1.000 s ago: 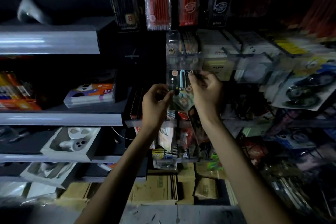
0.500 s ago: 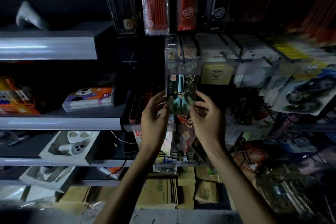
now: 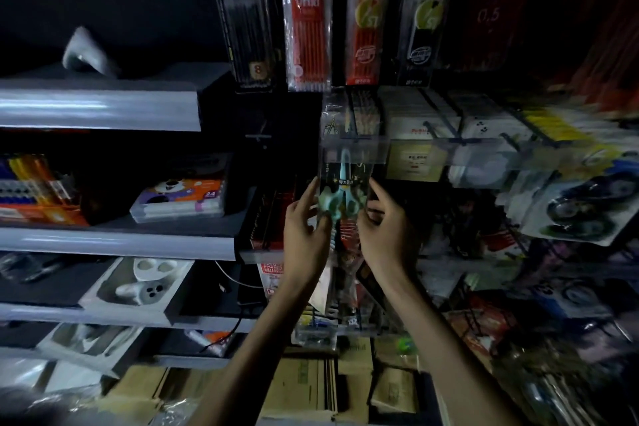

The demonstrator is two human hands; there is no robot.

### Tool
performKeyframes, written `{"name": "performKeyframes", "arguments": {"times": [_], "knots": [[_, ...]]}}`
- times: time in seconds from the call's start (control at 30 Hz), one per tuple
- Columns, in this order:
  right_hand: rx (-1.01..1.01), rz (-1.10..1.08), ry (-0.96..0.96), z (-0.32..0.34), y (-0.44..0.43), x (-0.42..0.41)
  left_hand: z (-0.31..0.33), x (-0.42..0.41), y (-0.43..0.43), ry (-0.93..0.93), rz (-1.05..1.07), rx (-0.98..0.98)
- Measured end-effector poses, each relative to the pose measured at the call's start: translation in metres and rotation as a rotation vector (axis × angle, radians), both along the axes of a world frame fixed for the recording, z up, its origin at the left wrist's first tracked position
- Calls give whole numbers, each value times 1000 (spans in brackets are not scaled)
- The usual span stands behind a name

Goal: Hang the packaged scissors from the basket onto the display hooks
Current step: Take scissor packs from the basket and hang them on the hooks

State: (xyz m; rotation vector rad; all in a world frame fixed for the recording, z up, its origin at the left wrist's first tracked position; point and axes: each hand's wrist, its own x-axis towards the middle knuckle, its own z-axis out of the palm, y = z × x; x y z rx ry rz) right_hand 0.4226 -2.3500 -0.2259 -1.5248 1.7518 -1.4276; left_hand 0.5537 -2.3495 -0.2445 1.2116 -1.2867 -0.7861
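As left hand (image 3: 304,233), right hand (image 3: 384,235) pinch scissors (image 3: 340,199), upraised

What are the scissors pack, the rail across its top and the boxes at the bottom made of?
The scissors pack: probably dark printed card under clear glossy film, going by the sheen. Its handles look like matte mint plastic. The rail: clear plastic, since goods show through it. The boxes: plain brown matte cardboard, likely corrugated.

Two hands, left hand (image 3: 306,239) and right hand (image 3: 385,239), one scissors pack (image 3: 342,194), one box (image 3: 179,199) marked 24
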Motion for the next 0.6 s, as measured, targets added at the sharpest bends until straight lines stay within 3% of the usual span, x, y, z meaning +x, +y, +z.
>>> {"name": "performKeyframes", "arguments": {"times": [0.4,0.6], "knots": [[34,-45,41,6,-25,6,0,-10,-28,-122,87,-7],[-20,-40,-24,-2,-20,0,-8,-8,-28,-70,105,-72]]}}
